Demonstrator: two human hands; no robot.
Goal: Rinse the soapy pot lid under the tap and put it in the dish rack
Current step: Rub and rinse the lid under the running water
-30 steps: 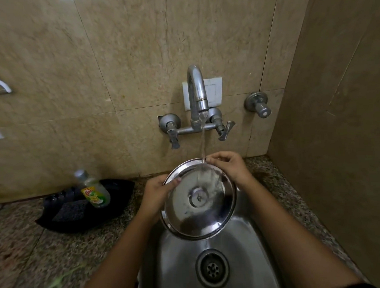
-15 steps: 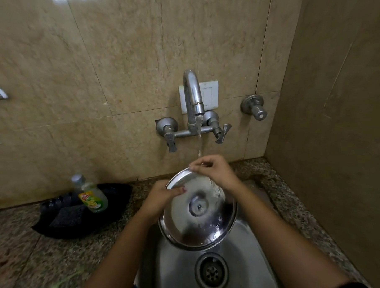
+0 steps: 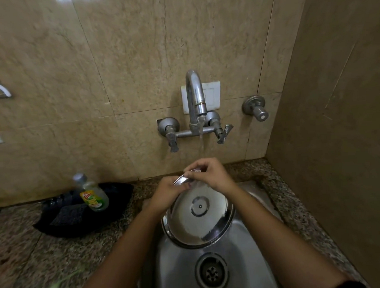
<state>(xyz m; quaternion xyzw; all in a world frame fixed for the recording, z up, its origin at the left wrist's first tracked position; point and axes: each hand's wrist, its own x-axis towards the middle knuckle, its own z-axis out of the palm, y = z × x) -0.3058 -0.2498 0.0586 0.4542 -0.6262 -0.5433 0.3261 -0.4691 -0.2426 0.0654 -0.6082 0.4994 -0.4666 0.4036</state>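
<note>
A round steel pot lid (image 3: 198, 217) is held tilted over the steel sink (image 3: 181, 272), its inner face with a central rivet toward me. My left hand (image 3: 168, 193) grips the lid's upper left rim. My right hand (image 3: 210, 175) pinches the top rim, fingers curled over it. The wall tap (image 3: 195, 100) runs; its stream (image 3: 201, 141) falls onto my right hand at the lid's top edge. No dish rack is in view.
A dish soap bottle (image 3: 92, 195) leans on a black tray (image 3: 83, 211) with a scrub pad on the granite counter (image 3: 26, 249) at left. A separate valve (image 3: 256, 108) juts from the wall. A side wall (image 3: 337, 137) stands close on the right. The drain (image 3: 212, 272) lies below the lid.
My right hand slid left along the top rim until both hands meet at the lid's upper edge. The lid tipped lower toward the sink, and the water now hits my hand.
</note>
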